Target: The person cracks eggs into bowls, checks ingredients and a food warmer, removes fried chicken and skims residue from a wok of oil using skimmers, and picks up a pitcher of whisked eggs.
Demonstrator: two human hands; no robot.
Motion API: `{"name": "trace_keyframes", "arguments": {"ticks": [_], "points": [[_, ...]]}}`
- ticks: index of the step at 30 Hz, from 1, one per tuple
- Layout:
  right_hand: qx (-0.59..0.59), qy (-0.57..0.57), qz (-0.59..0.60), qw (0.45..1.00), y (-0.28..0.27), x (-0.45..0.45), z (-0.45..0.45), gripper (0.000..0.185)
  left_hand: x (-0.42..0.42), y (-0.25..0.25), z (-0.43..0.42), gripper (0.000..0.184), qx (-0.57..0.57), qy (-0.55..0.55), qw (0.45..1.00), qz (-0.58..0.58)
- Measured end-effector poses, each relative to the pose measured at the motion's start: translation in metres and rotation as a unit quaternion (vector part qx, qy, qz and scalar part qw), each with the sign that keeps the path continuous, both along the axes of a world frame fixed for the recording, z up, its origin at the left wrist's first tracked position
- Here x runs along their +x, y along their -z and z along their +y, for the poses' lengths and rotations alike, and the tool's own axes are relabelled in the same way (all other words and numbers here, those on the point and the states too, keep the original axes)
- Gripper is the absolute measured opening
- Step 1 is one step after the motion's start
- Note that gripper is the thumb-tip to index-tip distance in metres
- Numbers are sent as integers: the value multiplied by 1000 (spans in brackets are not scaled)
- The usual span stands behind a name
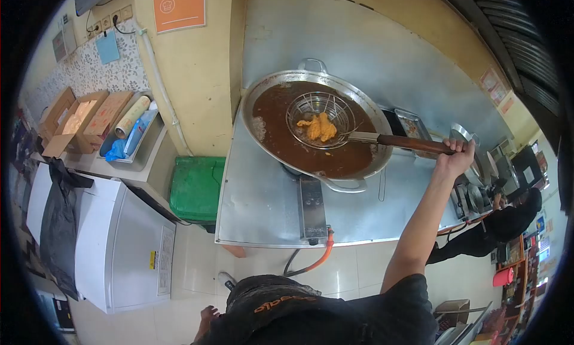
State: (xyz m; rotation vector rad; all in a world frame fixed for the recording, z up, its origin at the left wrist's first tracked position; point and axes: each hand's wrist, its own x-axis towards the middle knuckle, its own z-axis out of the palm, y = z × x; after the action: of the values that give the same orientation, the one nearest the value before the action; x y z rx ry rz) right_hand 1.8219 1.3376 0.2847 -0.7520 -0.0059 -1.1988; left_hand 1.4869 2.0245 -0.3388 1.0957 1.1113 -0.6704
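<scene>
My right hand [457, 158] is closed round the end of the long wooden handle of a wire skimmer [302, 134]. The skimmer's round basket is over the brown oil [272, 115] in a large metal wok [372, 108]. In the basket sits a golden, battered fried piece [320, 127], probably chicken. A small crumb floats in the oil below it. My left hand [208, 313] hangs low beside my body, away from the wok. Its fingers look loosely bent and a little apart, with nothing visible in them.
The wok stands on a metal counter [263, 207] with a burner control box [312, 210] and orange hose [323, 258]. A metal tray [412, 127] lies right of it. Left are a green bin [197, 186] and white freezer [140, 243]. A person in black [508, 222] is at right.
</scene>
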Motion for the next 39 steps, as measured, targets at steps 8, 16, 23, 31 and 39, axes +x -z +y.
{"name": "trace_keyframes", "arguments": {"ticks": [8,16,23,31,39], "points": [[2,-44,-24,999,15,3,-37,31,31,-46,-18,38,113,-47,992,10],[-15,-96,-89,991,33,-31,-80,34,-7,-30,-54,32,46,-30,997,52],[-83,-132,-124,980,40,-67,-82,36,-28,41,-37,32,51,174,983,-6],[-71,-54,-69,994,46,-83,-41,35,95,16,40,33,66,142,987,-17],[-19,21,-1,1000,54,-49,-1,35,250,-10,102,31,116,135,983,-40]]}}
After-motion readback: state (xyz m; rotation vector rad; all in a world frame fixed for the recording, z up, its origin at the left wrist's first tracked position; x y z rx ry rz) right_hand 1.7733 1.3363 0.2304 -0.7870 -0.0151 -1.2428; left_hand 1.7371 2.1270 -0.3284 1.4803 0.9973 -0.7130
